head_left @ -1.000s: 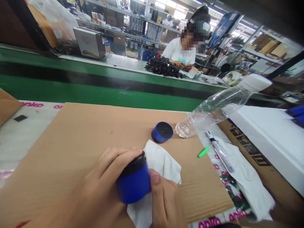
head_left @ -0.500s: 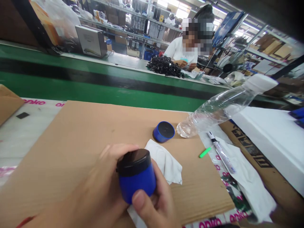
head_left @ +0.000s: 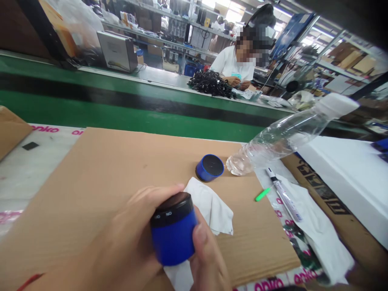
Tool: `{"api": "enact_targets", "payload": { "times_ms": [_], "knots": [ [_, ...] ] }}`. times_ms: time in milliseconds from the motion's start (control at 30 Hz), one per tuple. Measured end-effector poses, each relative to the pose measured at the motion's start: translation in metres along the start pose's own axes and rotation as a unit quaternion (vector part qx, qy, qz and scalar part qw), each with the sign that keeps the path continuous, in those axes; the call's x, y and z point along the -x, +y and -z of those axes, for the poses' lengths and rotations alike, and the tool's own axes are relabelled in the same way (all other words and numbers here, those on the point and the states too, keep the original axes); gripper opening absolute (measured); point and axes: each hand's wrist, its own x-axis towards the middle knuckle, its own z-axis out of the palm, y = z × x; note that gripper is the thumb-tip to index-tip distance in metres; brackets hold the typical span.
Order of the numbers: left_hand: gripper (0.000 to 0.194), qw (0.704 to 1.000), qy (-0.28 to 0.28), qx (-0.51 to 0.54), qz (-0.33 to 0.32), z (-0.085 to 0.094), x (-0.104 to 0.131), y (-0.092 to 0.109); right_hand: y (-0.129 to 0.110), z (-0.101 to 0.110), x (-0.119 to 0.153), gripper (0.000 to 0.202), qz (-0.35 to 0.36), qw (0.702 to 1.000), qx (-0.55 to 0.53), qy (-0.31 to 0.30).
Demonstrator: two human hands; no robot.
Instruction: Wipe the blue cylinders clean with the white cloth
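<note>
A blue, black-topped cylinder (head_left: 174, 240) is held between left hand (head_left: 138, 220) and right hand (head_left: 208, 252), its white markings blurred. Beneath the hands, a white cloth (head_left: 210, 206) is partly hidden.

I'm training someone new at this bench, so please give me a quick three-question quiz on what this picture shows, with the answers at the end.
1. True or false: the left hand and the right hand are both on the held blue cylinder.
2. Which thing stands on the cardboard, just left of the bottle in the picture, and has a round black top?
A) the green stick
B) the small blue cylinder
C) the marker
3. Fill in the colour: the bottle's cap is ____.

Key: 1, true; 2, B; 3, white.
</note>
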Motion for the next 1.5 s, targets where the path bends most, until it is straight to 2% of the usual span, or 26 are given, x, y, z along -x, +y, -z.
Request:
{"api": "enact_targets", "payload": {
  "times_ms": [67,133,233,300,367,433,533,600,700,767,867,933,1033,1100,1133,1167,1233,1267,1300,1333,1367,1400,1433,1467,1500],
  "knots": [
    [0.060,1.000,0.023,0.010,-0.004,0.001,0.000,0.003,0.003,-0.001,-0.007,0.073,-0.048,0.997,-0.044,-0.030],
    [0.062,0.999,0.013,0.040,0.005,0.003,0.001,0.007,0.004,-0.003,-0.012,0.067,-0.075,0.994,-0.070,-0.047],
    [0.070,0.996,-0.003,0.072,0.051,0.002,0.002,0.012,0.001,-0.005,-0.014,0.054,-0.106,0.987,-0.112,-0.037],
    [0.071,0.994,0.027,0.084,0.058,-0.002,0.002,0.014,-0.003,-0.005,-0.014,0.051,-0.126,0.982,-0.136,-0.029],
    [0.059,0.993,0.063,0.089,0.043,-0.005,0.000,0.014,-0.004,-0.005,-0.014,0.051,-0.133,0.979,-0.152,-0.040],
    [0.059,0.996,0.049,0.075,0.022,-0.004,-0.002,0.014,-0.003,-0.004,-0.015,0.052,-0.119,0.978,-0.156,-0.076],
    [0.066,0.999,-0.016,0.035,0.000,0.003,-0.006,0.013,0.002,-0.002,-0.016,0.055,-0.097,0.979,-0.136,-0.113],
    [0.061,1.000,-0.008,0.023,-0.016,0.007,-0.006,0.012,0.004,-0.001,-0.016,0.059,-0.081,0.988,-0.093,-0.088],
    [0.057,0.999,0.015,0.003,-0.028,0.007,-0.006,0.010,-0.003,0.000,-0.011,0.070,-0.012,0.998,-0.006,-0.057],
    [0.056,0.999,0.008,-0.020,-0.036,0.006,-0.007,0.010,-0.011,-0.002,-0.004,0.074,0.027,0.998,0.031,-0.052],
    [0.054,0.998,-0.010,-0.049,-0.048,0.007,-0.007,0.011,-0.017,-0.002,0.005,0.069,0.055,0.994,0.086,-0.037],
    [0.055,0.998,-0.005,-0.042,-0.054,0.009,-0.007,0.011,-0.016,0.001,0.007,0.074,0.066,0.989,0.117,-0.061],
    [0.062,0.999,-0.005,-0.004,-0.034,0.011,-0.005,0.009,-0.007,0.008,0.002,0.106,0.063,0.981,0.117,-0.138],
    [0.067,0.999,-0.016,0.017,-0.024,0.010,-0.005,0.006,-0.002,0.013,-0.003,0.122,0.062,0.977,0.118,-0.169],
    [0.065,0.999,-0.012,0.028,-0.022,0.008,-0.005,0.005,-0.001,0.015,-0.004,0.122,0.072,0.974,0.122,-0.174],
    [0.060,0.999,-0.004,0.038,-0.024,0.006,-0.005,0.003,-0.003,0.018,-0.006,0.113,0.093,0.972,0.129,-0.172],
    [0.050,0.998,0.025,0.060,-0.024,0.002,-0.006,0.001,-0.012,0.023,-0.009,0.077,0.176,0.965,0.149,-0.125],
    [0.047,0.997,0.037,0.070,-0.022,0.001,-0.007,0.000,-0.021,0.026,-0.014,0.057,0.242,0.954,0.161,-0.073],
    [0.045,0.996,0.043,0.079,-0.022,0.001,-0.008,0.000,-0.033,0.031,-0.020,0.042,0.316,0.932,0.177,0.000],
    [0.044,0.995,0.042,0.084,-0.022,0.002,-0.009,0.000,-0.046,0.037,-0.029,0.038,0.394,0.895,0.192,0.080],
    [0.046,0.996,0.027,0.083,-0.023,0.003,-0.010,0.001,-0.061,0.045,-0.040,0.047,0.469,0.844,0.205,0.160],
    [0.048,0.997,0.008,0.078,-0.023,0.005,-0.011,0.001,-0.077,0.053,-0.053,0.072,0.508,0.798,0.234,0.224],
    [0.051,0.997,-0.006,0.071,-0.024,0.007,-0.012,0.002,-0.092,0.063,-0.068,0.103,0.522,0.780,0.247,0.242],
    [0.052,0.998,-0.014,0.066,-0.022,0.009,-0.013,0.002,-0.106,0.073,-0.083,0.133,0.519,0.777,0.258,0.244],
    [0.051,0.998,-0.013,0.064,-0.020,0.010,-0.015,0.003,-0.119,0.083,-0.098,0.151,0.509,0.780,0.271,0.242]
  ]
}}
